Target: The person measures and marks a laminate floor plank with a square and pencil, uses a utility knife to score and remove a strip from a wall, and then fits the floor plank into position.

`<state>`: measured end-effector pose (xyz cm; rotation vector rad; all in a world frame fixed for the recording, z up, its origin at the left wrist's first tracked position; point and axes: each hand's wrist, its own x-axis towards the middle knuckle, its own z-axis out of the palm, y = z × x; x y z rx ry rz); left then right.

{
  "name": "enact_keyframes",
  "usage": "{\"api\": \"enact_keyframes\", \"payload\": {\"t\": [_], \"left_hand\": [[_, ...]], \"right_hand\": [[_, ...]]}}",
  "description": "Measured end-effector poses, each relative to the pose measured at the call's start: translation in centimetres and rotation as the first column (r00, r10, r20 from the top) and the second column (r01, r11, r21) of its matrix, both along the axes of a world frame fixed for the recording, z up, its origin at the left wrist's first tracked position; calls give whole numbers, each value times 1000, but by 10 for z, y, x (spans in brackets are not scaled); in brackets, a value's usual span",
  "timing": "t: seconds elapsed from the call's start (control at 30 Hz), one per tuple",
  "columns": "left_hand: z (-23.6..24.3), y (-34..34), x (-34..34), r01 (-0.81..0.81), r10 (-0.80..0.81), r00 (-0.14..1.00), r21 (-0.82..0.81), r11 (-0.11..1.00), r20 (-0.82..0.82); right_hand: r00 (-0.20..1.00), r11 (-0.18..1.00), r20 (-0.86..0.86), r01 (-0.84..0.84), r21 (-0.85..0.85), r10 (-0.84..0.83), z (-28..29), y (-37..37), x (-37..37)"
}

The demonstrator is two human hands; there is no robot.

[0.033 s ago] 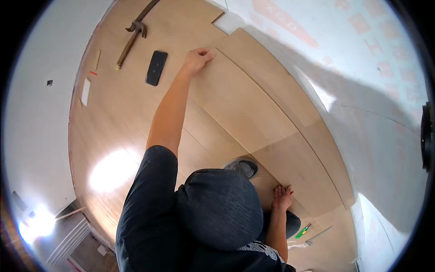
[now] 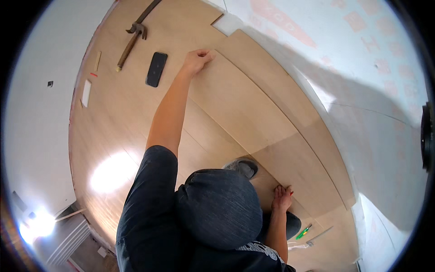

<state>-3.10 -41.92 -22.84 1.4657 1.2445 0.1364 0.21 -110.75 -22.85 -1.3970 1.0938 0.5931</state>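
Observation:
A long, light wood-coloured floor plank (image 2: 253, 104) lies slantwise ahead of me, running from the far middle toward the near right. At its far end is my left hand (image 2: 198, 62), arm stretched out, with thumb and fingers pinched on the plank's corner. My right hand (image 2: 282, 198) rests low against the plank's left edge near my knee, fingers closed. A thin red thing (image 2: 291, 193) pokes out of that hand; its kind is mostly hidden by the fingers. Alongside the plank, on its right, lies another board (image 2: 290, 86) of the same colour.
A black phone (image 2: 156, 69) and a claw hammer (image 2: 130, 49) lie on the laid floor (image 2: 122, 122) at the far left. A green-handled tool (image 2: 304, 231) is near my right knee. White printed sheeting (image 2: 362, 81) spreads at right; a bright lamp (image 2: 38, 224) shines at lower left.

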Motion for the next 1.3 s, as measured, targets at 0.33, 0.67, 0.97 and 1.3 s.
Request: {"api": "enact_keyframes", "payload": {"t": [0.33,0.67,0.97,1.3], "left_hand": [[11,-15,-5,-10,10,1000,68,998,-3],[0,-5,15,119,-120,993,77,990,17],[-50,29,-18,205,-182,970,140,969,-160],[-14,40,-7,170,-138,959,110,979,-249]], "right_hand": [[997,999,64,-42,8,42,25,2,-1],[862,891,264,-366,-267,433,73,-99,-8],[918,890,305,346,-298,-255,22,-274,78],[961,717,204,274,-641,-185,-22,-244,96]]}}
